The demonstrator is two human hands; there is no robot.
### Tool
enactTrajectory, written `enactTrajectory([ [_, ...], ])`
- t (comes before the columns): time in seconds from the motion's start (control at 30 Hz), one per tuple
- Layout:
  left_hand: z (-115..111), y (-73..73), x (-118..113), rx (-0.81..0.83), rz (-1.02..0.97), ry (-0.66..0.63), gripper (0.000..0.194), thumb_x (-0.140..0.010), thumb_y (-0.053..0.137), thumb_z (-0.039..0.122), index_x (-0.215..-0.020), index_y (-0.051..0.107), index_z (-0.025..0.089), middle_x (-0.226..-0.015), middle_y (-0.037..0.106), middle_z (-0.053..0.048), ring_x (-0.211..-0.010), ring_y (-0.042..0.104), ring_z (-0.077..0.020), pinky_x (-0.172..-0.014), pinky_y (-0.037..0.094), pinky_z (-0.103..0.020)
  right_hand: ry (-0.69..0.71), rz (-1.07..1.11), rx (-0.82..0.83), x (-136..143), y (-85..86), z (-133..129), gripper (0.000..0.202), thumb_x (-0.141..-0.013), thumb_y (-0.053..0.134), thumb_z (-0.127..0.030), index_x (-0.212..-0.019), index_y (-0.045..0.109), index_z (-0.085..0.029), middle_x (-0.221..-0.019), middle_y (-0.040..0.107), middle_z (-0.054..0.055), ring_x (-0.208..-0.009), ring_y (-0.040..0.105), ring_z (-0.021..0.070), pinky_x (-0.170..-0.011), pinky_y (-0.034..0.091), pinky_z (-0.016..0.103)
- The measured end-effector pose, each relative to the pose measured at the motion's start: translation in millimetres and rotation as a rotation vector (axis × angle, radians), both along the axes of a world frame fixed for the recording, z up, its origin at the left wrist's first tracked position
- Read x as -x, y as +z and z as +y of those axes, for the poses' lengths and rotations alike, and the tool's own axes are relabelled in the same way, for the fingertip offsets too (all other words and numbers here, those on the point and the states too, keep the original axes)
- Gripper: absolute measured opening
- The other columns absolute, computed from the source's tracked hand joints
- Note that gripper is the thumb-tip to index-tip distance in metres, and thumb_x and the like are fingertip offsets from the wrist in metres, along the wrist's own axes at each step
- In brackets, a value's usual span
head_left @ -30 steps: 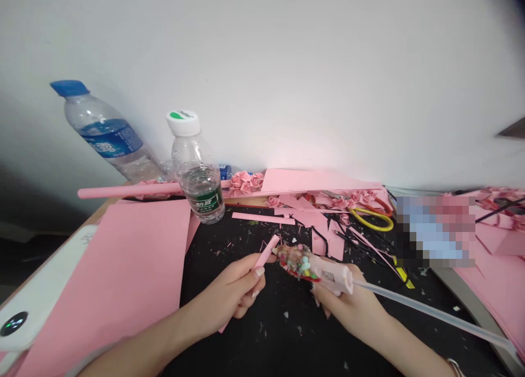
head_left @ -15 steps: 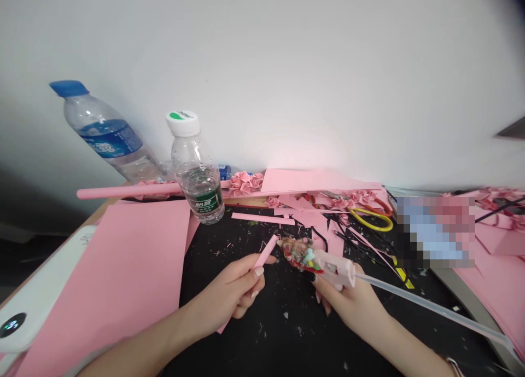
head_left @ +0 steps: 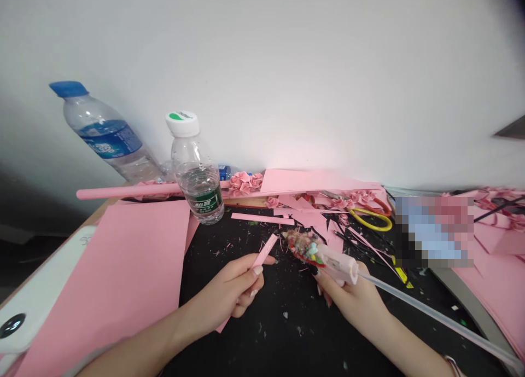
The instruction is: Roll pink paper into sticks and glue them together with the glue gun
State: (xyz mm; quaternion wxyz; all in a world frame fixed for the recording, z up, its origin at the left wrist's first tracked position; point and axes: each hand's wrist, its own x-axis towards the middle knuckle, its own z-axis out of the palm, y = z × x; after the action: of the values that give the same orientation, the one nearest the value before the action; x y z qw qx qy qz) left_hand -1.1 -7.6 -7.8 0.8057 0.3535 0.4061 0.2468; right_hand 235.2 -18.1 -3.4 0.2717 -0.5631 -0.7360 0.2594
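Near the middle of the black work surface (head_left: pixel 295 333), my left hand (head_left: pixel 238 289) is closed on a narrow pink paper strip (head_left: pixel 267 248). The strip's upper end sticks out past my thumb, and its lower end shows below the palm. My right hand (head_left: pixel 348 295) is wrapped round a hot glue gun (head_left: pixel 334 256) whose front is crusted with coloured bits. A long clear glue stick (head_left: pixel 435 314) runs out of its back. The nozzle points left, a small gap away from the strip's upper end. The gun's handle is mostly hidden by my fingers.
A water bottle (head_left: pixel 200 185) stands behind my left hand, and a blue-capped bottle (head_left: pixel 106 131) leans farther left. Pink paper sheets (head_left: pixel 135 256) lie at left. Yellow-handled scissors (head_left: pixel 371 220), paper roses (head_left: pixel 245 183), a rolled pink tube (head_left: pixel 131 191) and paper scraps line the back.
My right hand has drawn the glue gun slightly right, so the nozzle has come away from the paper strip. My left hand has hardly moved.
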Motion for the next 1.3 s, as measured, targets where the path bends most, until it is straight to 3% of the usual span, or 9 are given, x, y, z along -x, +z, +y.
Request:
enactTrajectory([
  [0.33, 2, 8.7, 1, -0.059, -0.074, -0.046, 0.027, -0.091, 0.041, 0.035, -0.109, 0.049, 0.016, -0.071, 0.055, -0.001, -0.040, 0.033, -0.0040, -0.035, 0.022, -0.017, 0.055, 0.043, 0.015, -1, 10.9, -3, 0.014, -0.078, 0.051, -0.030, -0.069, 0.052, -0.020, -0.050, 0.051, -0.004, -0.042, 0.046, 0.0104, -0.045, 0.040, 0.022],
  [0.5, 1, 10.2, 3, 0.034, -0.114, -0.085, 0.018, -0.090, 0.047, 0.032, -0.101, 0.051, 0.018, -0.071, 0.047, 0.002, -0.045, 0.017, -0.0028, -0.038, 0.009, -0.016, 0.159, 0.030, 0.022, 1, 14.1, -3, 0.012, -0.077, 0.050, -0.027, -0.069, 0.050, -0.019, -0.057, 0.049, -0.003, -0.047, 0.043, 0.0095, -0.046, 0.035, 0.022],
  [0.83, 0, 4.6, 2, 0.028, -0.097, -0.074, 0.022, -0.089, 0.049, 0.039, -0.085, 0.047, 0.017, -0.066, 0.040, 0.004, -0.046, 0.016, -0.0031, -0.039, 0.010, -0.016, 0.221, -0.017, 0.080, 4, 10.9, -3, 0.008, -0.076, 0.051, -0.020, -0.068, 0.049, -0.019, -0.058, 0.047, -0.004, -0.048, 0.045, 0.0089, -0.047, 0.036, 0.021],
  [1.07, 0, 9.1, 2, 0.050, -0.089, -0.091, 0.024, -0.088, 0.050, 0.040, -0.084, 0.046, 0.017, -0.061, 0.035, 0.006, -0.046, 0.014, -0.0044, -0.039, 0.008, -0.017, 0.038, 0.007, -0.016, -1, 4.2, -2, 0.019, -0.081, 0.049, -0.027, -0.063, 0.049, -0.020, -0.049, 0.049, -0.003, -0.043, 0.047, 0.0108, -0.043, 0.039, 0.022],
  [1.3, 1, 9.1, 3, 0.058, -0.109, -0.107, 0.023, -0.088, 0.049, 0.041, -0.085, 0.045, 0.018, -0.061, 0.035, 0.006, -0.045, 0.013, -0.0044, -0.039, 0.008, -0.017, 0.062, 0.007, -0.025, -2, 3.0, -2, 0.020, -0.076, 0.055, -0.035, -0.063, 0.055, -0.021, -0.052, 0.054, -0.001, -0.045, 0.050, 0.0122, -0.043, 0.043, 0.022],
])
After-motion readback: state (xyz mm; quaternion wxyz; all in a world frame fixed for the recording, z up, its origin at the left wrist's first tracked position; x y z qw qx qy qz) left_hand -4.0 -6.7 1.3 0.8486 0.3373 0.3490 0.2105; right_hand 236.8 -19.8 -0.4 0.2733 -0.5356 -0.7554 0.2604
